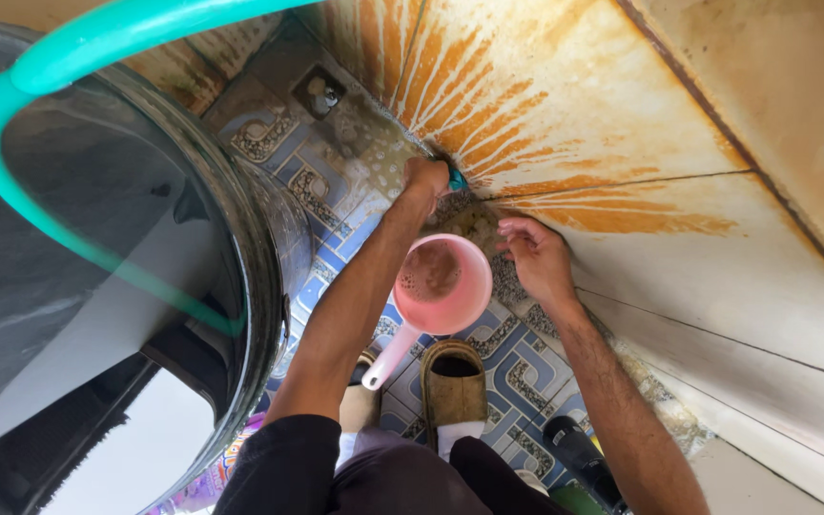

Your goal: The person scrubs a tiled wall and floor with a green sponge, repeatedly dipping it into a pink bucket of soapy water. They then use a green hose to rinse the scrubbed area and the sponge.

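My left hand (426,177) is closed around a teal brush (456,179) pressed into the corner where the rust-stained wall tiles (565,105) meet the patterned floor (336,181). My right hand (538,259) rests with fingers spread against the lower wall, holding nothing. Between my arms a pink plastic dipper (441,286) with a long handle sits on the floor, holding murky brownish water.
A large metal water drum (259,238) fills the left side, with a green hose (78,52) looping into it. A floor drain (321,92) lies beyond. My foot in a brown sandal (453,386) stands below the dipper; a dark bottle (579,453) is at lower right.
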